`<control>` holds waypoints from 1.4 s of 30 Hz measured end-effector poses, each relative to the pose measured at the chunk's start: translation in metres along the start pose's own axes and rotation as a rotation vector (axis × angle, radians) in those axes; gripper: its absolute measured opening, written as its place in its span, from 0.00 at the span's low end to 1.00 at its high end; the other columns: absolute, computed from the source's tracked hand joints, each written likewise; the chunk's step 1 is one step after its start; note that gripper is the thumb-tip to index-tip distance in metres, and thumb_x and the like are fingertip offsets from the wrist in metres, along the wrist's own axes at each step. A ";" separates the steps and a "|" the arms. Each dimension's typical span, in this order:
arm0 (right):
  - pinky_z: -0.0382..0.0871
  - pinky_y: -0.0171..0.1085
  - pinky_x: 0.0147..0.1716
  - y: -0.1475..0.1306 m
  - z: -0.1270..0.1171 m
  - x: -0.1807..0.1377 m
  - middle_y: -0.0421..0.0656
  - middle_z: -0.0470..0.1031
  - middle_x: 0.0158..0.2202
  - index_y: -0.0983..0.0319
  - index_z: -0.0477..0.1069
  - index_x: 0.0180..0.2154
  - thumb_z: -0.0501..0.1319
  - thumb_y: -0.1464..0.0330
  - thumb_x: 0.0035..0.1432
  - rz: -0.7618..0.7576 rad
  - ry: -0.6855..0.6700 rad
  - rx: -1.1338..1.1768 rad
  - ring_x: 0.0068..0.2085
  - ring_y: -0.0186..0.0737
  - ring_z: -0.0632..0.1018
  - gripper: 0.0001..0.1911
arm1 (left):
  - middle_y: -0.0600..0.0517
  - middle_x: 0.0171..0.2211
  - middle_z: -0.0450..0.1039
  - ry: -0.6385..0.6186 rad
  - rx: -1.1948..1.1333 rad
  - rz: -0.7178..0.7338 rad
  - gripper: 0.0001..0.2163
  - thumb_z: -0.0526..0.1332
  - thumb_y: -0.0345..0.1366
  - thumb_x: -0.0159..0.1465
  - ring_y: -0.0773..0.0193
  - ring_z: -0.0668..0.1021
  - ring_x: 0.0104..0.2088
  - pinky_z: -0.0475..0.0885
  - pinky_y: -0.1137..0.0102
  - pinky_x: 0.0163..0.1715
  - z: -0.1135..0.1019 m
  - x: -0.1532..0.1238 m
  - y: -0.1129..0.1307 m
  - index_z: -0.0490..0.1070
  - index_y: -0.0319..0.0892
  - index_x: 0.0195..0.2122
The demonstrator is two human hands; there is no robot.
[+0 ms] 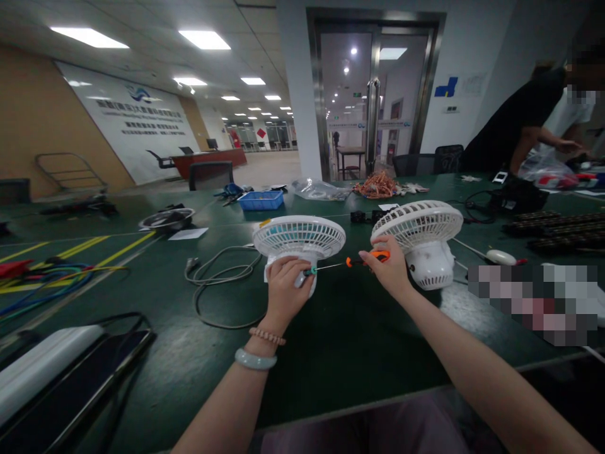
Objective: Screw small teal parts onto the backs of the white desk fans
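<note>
Two white fans stand side by side on the green table, their round grilles tilted up. Beside the body of the left fan, my left hand is closed around a small black-and-teal piece, mostly hidden by the fingers. My right hand grips an orange-and-black screwdriver handle in front of the right fan. A thin metal shaft spans the gap between the teal end and the orange handle. Whether the shaft's left end touches the teal piece, I cannot tell.
A grey cord with a plug lies coiled left of the fans. Behind them are a blue tray, a clear plastic bag and a copper-coloured bundle. A dark flat object lies at near left. Another person leans over at far right.
</note>
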State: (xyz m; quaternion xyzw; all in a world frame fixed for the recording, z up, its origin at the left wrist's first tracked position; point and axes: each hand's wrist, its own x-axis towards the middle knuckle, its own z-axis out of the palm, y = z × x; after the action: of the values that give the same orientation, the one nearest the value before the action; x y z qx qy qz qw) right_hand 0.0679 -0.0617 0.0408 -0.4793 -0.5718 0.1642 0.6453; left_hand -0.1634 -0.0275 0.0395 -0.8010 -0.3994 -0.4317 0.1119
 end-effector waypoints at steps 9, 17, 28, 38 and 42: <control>0.61 0.33 0.26 0.009 -0.009 0.008 0.35 0.62 0.26 0.59 0.57 0.37 0.52 0.71 0.48 -0.091 -0.094 0.205 0.25 0.32 0.64 0.11 | 0.53 0.35 0.75 0.025 0.002 -0.005 0.05 0.60 0.34 0.54 0.56 0.71 0.44 0.58 0.59 0.48 0.004 0.001 0.000 0.71 0.46 0.32; 0.58 0.31 0.24 -0.001 -0.007 0.007 0.35 0.58 0.22 0.59 0.60 0.32 0.53 0.60 0.55 -0.075 -0.025 0.003 0.23 0.30 0.63 0.09 | 0.53 0.34 0.75 0.038 0.007 0.001 0.05 0.61 0.34 0.53 0.56 0.71 0.44 0.58 0.58 0.48 0.007 0.002 -0.001 0.71 0.46 0.32; 0.63 0.33 0.28 0.009 -0.008 0.011 0.38 0.63 0.30 0.59 0.62 0.35 0.51 0.65 0.52 -0.074 -0.072 0.145 0.28 0.32 0.67 0.08 | 0.54 0.34 0.75 0.043 0.010 0.020 0.05 0.61 0.35 0.53 0.57 0.71 0.44 0.59 0.58 0.47 0.008 0.003 -0.002 0.71 0.45 0.32; 0.59 0.32 0.23 0.001 -0.004 0.009 0.34 0.60 0.18 0.59 0.63 0.30 0.49 0.59 0.57 -0.009 -0.106 0.087 0.21 0.31 0.64 0.12 | 0.54 0.34 0.76 0.043 0.045 0.046 0.05 0.60 0.34 0.54 0.56 0.71 0.43 0.59 0.59 0.45 0.002 0.002 -0.007 0.71 0.46 0.33; 0.62 0.34 0.27 0.001 -0.002 0.009 0.38 0.66 0.27 0.60 0.66 0.32 0.50 0.62 0.55 -0.080 -0.092 0.127 0.27 0.33 0.68 0.11 | 0.53 0.34 0.76 0.035 0.055 0.062 0.05 0.60 0.33 0.54 0.55 0.71 0.43 0.59 0.59 0.45 -0.002 0.002 -0.008 0.71 0.46 0.33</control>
State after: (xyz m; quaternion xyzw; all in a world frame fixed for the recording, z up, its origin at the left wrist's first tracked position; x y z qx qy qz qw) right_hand 0.0728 -0.0555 0.0451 -0.4060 -0.6079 0.1964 0.6535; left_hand -0.1700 -0.0221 0.0412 -0.8019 -0.3841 -0.4309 0.1541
